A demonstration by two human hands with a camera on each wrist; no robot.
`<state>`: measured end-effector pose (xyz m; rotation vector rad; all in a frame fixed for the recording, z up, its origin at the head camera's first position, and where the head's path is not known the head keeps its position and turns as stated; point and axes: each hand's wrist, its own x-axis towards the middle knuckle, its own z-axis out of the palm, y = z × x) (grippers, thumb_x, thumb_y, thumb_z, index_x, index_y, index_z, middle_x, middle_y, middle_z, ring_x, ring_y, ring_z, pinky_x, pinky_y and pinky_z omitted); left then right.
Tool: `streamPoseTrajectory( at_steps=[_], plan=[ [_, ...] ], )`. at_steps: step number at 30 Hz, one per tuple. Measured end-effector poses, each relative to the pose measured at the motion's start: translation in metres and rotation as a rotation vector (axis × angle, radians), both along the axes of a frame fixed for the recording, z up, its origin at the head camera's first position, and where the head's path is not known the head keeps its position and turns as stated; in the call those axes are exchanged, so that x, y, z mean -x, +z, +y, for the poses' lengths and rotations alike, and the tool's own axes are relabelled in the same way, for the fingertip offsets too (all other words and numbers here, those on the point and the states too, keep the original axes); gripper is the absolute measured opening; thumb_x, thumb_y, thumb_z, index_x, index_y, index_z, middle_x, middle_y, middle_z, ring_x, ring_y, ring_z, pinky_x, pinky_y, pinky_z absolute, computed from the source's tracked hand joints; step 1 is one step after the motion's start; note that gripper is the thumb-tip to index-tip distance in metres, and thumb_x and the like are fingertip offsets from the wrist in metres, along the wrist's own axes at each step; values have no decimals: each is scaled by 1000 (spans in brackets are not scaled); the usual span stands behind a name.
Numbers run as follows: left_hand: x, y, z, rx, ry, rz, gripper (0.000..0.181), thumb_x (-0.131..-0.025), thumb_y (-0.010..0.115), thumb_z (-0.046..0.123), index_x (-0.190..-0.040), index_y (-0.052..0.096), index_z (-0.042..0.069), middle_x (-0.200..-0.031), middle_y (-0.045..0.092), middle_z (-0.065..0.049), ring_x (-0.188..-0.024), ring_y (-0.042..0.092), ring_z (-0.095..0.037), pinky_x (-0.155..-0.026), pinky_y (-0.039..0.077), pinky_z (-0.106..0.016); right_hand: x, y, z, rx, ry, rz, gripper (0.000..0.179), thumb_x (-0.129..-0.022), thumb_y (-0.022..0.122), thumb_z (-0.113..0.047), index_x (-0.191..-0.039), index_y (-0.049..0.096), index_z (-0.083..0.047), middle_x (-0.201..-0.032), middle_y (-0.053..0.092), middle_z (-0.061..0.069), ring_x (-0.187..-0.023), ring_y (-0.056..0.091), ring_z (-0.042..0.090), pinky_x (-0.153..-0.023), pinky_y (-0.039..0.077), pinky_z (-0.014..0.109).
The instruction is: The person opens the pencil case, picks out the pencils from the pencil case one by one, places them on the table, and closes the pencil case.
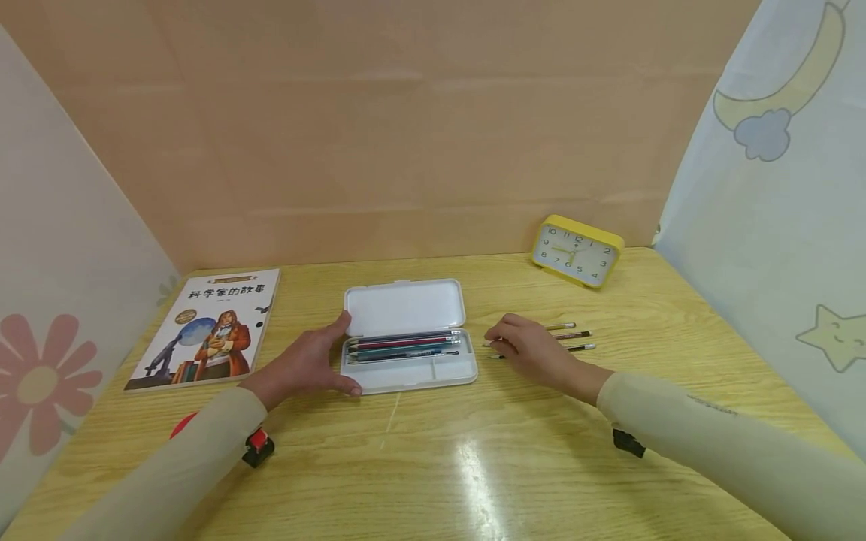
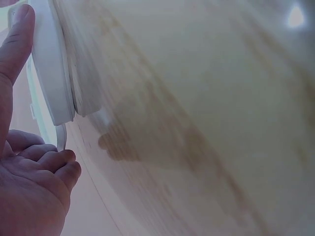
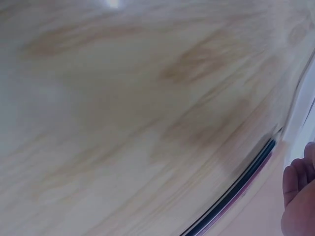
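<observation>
A white pencil case (image 1: 455,369) lies with its lid (image 1: 406,308) folded back and several pencils (image 1: 399,346) in its long compartment. At its left end my left hand (image 1: 307,362) holds it, thumb along the front edge and fingers at the lid side. The left wrist view shows that thumb (image 2: 17,42) against the case wall (image 2: 51,73). To the right of the case, my right hand (image 1: 534,352) is bent over three loose pencils (image 1: 580,347), fingertips right at their pointed ends. I cannot tell whether it pinches one. Two pencils (image 3: 236,184) show beside it in the right wrist view.
On the left lies a book (image 1: 203,330) with an illustrated cover. A yellow alarm clock (image 1: 576,252) stands at the back right, behind the loose pencils. A brown panel (image 1: 406,150) closes off the table's back edge, and patterned sheets flank both sides.
</observation>
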<state>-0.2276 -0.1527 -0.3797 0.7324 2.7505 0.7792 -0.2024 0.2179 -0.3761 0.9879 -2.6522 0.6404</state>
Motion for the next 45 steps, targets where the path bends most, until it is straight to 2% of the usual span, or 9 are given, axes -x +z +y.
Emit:
streamPoseTrajectory(
  at_steps=[11,17,23,31,45],
  plan=[
    [-1,1,0,8,13,-14,125,-60,83,51,-150,14,0,-152,23,-17,-138,22,-35,-108,24,-49,2,2,-46,-39,78,-14,12,-89,64,-1,-100,67,-1,-98,61,6,-91,57,21,-77,51,32],
    [-1,2,1,6,16,-24,125,-60,83,51,-150,14,0,-152,22,-17,-138,21,-35,-108,23,-49,-1,3,-63,-89,53,-52,13,-91,63,-6,-102,67,-1,-95,61,5,-90,56,19,-76,50,31],
    [0,2,2,6,17,-27,124,-60,83,51,-150,13,1,-153,20,-16,-138,21,-34,-108,23,-48,0,-2,-69,-150,16,-37,13,-92,62,-9,-102,68,-3,-95,62,4,-89,56,17,-72,50,29],
    [0,2,1,9,12,-22,124,-61,83,51,-150,13,0,-153,20,-16,-138,21,-34,-108,23,-48,2,-1,-74,-218,-12,-37,9,-92,63,-11,-98,69,-8,-92,62,1,-86,54,17,-67,50,28],
    [0,1,1,11,19,-22,124,-61,84,50,-150,13,1,-152,21,-16,-138,21,-34,-108,24,-47,3,-4,-75,-201,-3,-15,8,-89,66,-9,-96,70,-8,-82,53,0,-75,48,15,-54,43,21]
  ],
)
